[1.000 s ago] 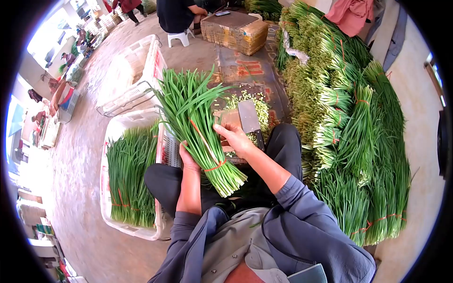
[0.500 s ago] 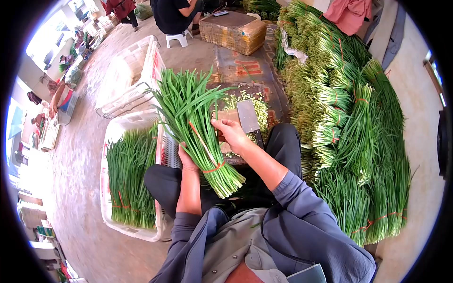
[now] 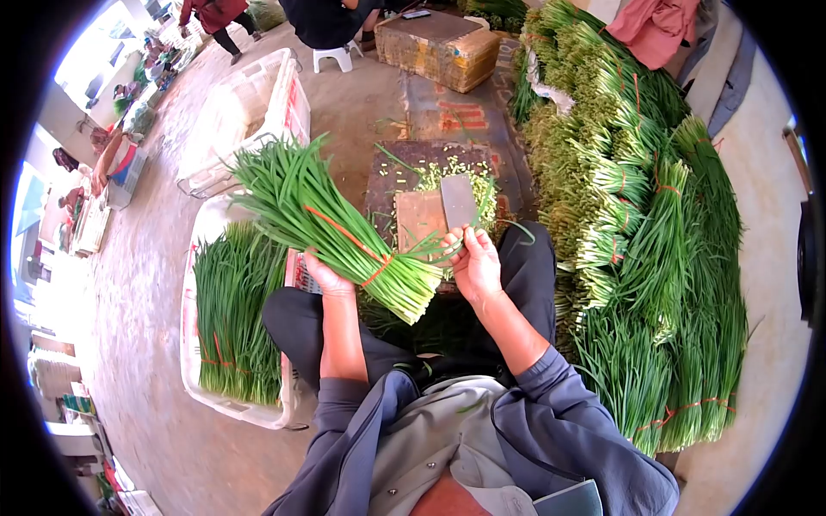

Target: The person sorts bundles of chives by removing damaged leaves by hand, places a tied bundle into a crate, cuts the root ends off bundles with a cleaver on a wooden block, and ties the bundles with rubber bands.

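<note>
My left hand (image 3: 329,277) supports a bundle of garlic chives (image 3: 344,228) from below, its fingers mostly hidden behind the stalks. A red band circles the bundle near the pale cut ends, and a red strip runs along it. My right hand (image 3: 476,265) is closed in a pinch on a few loose chive leaves (image 3: 439,247), which stretch from the bundle to the fingertips. Just beyond that hand, a cleaver (image 3: 459,206) lies beside a wooden block (image 3: 419,215), with chopped chive ends (image 3: 482,193) scattered around. The cleaver's handle is hidden.
On my left, a white crate (image 3: 191,344) holds banded chives, with another white crate (image 3: 284,112) behind it. A tall pile of chive bundles (image 3: 637,258) lines my right side. Farther ahead are a taped box (image 3: 439,56) and a seated person (image 3: 318,21).
The bundle has shifted left and its banded end has risen. My right hand has moved from its side toward the right, now pinching loose leaves. A background person in red has moved.
</note>
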Tool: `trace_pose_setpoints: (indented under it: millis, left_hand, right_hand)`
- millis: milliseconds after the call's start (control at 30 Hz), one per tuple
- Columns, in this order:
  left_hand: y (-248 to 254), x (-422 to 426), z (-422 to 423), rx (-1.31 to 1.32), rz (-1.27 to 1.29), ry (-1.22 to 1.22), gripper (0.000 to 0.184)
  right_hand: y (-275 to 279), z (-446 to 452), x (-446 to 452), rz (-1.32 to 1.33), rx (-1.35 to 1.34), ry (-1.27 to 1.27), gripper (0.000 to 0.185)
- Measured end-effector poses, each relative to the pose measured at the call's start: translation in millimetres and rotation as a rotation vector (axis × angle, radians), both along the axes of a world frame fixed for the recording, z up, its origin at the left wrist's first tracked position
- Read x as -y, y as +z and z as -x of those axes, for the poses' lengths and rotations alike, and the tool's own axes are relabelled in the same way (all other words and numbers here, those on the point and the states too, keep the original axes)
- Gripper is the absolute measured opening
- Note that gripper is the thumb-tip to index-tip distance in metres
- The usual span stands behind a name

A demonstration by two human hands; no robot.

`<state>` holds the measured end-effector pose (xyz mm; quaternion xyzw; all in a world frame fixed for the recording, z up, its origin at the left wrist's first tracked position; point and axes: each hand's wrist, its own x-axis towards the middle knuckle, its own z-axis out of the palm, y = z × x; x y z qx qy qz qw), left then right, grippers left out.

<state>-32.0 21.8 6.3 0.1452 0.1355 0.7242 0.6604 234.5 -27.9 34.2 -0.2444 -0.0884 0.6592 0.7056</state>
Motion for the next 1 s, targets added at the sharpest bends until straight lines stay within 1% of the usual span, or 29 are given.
trace_pose_setpoints:
  millis: [67,133,167,200,233,267,333,400,433,467,500,533,600,667,700,733,800,833,900,933,1000]
  left_hand:
    - [-10,-4,6,-0.062,-0.082,-0.001,0.045]
    - [1,1,-1,-0.098,0.029,0.078,0.045]
    - [-2,1,3,-0.087,0.015,-0.034,0.045]
    - [12,3,-4,-0.079,0.112,0.01,0.046]
    - [19,4,-11,-0.106,0.146,0.042,0.047]
    - [22,4,-14,-0.136,0.182,0.074,0.047]
    - [8,-1,-10,-0.157,0.151,0.054,0.047]
    - [3,-5,-5,-0.163,0.177,-0.023,0.047]
    - [3,-5,-1,-0.096,0.189,-0.062,0.046]
    - [2,-4,-1,-0.08,0.14,-0.053,0.047]
    - [4,-4,-2,-0.085,0.162,-0.022,0.048]
    - [3,-3,-2,-0.089,0.187,0.008,0.048]
    - [0,-4,0,-0.116,0.238,0.013,0.049]
    - [6,-8,0,-0.217,0.242,0.023,0.05]
    - [5,-3,-2,-0.246,0.229,-0.003,0.05]
    - [3,1,1,-0.263,0.23,-0.034,0.051]
    - [3,5,-3,-0.325,0.197,-0.051,0.052]
    - [3,6,-5,-0.349,0.196,-0.069,0.052]
    - [-2,10,-9,-0.383,0.176,-0.106,0.053]
    - [-6,11,-10,-0.387,0.172,-0.127,0.054]
    - [-7,15,-15,-0.423,0.182,-0.153,0.054]
  right_hand:
    - [9,-3,-6,-0.068,0.027,-0.012,0.004]
    - [22,0,-9,-0.185,0.115,-0.02,0.004]
    - [27,0,-6,-0.185,0.118,-0.018,0.004]
    - [44,3,0,-0.274,0.287,0.066,0.004]
    - [63,5,7,-0.364,0.46,0.155,0.005]
    - [86,10,20,-0.463,0.555,0.269,0.011]
    - [108,11,32,-0.673,0.759,0.513,0.018]
    - [114,8,33,-0.678,0.758,0.866,0.013]
    - [109,5,30,-0.719,0.86,1.013,0.014]
    - [104,-1,30,-0.681,0.996,1.138,0.015]
    - [94,-6,26,-0.707,1.056,1.303,0.012]
    - [79,-13,20,-0.682,1.087,1.508,0.023]
    - [86,-19,13,-0.654,1.476,1.628,0.033]
    - [99,-19,0,-0.556,1.586,1.231,0.039]
    - [81,-18,-10,-0.606,1.521,0.983,0.034]
    - [81,-8,-18,-0.357,1.431,0.943,0.026]
    - [56,7,-36,-0.365,1.567,0.52,0.021]
    - [72,18,-38,-0.368,1.569,0.507,0.021]
    - [107,34,-46,-0.361,1.404,0.351,0.018]
    - [122,38,-53,-0.358,1.407,0.342,0.018]
    - [146,43,-69,-0.516,1.479,0.046,0.017]
